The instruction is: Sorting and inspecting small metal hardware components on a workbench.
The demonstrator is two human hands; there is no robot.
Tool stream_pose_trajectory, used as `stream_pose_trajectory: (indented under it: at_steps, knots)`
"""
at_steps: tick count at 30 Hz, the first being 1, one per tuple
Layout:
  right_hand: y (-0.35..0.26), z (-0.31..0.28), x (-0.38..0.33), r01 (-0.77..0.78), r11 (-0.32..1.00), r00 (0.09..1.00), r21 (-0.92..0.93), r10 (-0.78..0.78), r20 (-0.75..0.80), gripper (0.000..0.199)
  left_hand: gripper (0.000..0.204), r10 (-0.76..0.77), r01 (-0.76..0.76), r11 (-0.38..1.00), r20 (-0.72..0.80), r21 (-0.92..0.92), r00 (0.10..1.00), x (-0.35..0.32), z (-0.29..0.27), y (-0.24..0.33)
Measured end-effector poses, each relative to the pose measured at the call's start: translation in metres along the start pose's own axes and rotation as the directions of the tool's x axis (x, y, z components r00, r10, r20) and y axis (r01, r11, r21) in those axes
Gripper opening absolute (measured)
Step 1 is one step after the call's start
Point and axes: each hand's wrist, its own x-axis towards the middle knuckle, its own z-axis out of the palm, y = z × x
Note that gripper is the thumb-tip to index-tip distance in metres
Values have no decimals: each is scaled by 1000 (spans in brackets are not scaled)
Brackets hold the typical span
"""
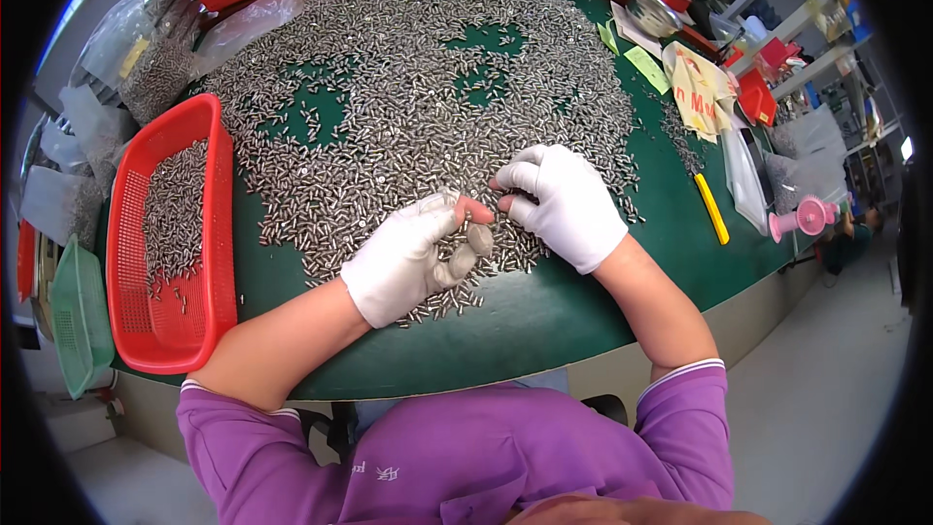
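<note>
Small silvery metal cylinders (pixel 389 58) lie thickly spread over a green tabletop (pixel 408 365). Over the near part of this spread, my left hand (pixel 413 258) is curled in a white glove with bare thumb and fingertip skin showing. Something small seems pinched in its fingers, too small to make out. Close by on the right, my right hand (pixel 559 199), in a white glove too, has its fingers bent down at the metal pieces, with bare fingertips close together. Whether a piece sits between them I cannot see.
A red perforated basket (pixel 121 262) with more metal pieces stands at the left, beside a green basket (pixel 78 306). Clear bags of parts (pixel 160 68) sit behind it. On the right lie a yellow-handled tool (pixel 712 209), a printed cloth bag (pixel 695 87) and a pink spool (pixel 810 216).
</note>
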Motion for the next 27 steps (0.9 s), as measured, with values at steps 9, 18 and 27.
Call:
stream_pose_trajectory:
  at_steps: [9, 18, 27]
  knots:
    - [-7, -6, 2, -32, 954, 996, 298, 54, -64, 12, 21, 46, -37, 998, 181, -51, 982, 4, -12, -4]
    - [-21, -7, -3, -107, 744, 994, 660, 57, 97, 18, 15, 35, -36, 999, 32, 14, 999, 3, -6, -5]
    - [5, -8, -1, -78, 997, 996, -21, 79, 49, 14, 18, 11, -10, 999, 19, -49, 1000, 1, -1, 0]
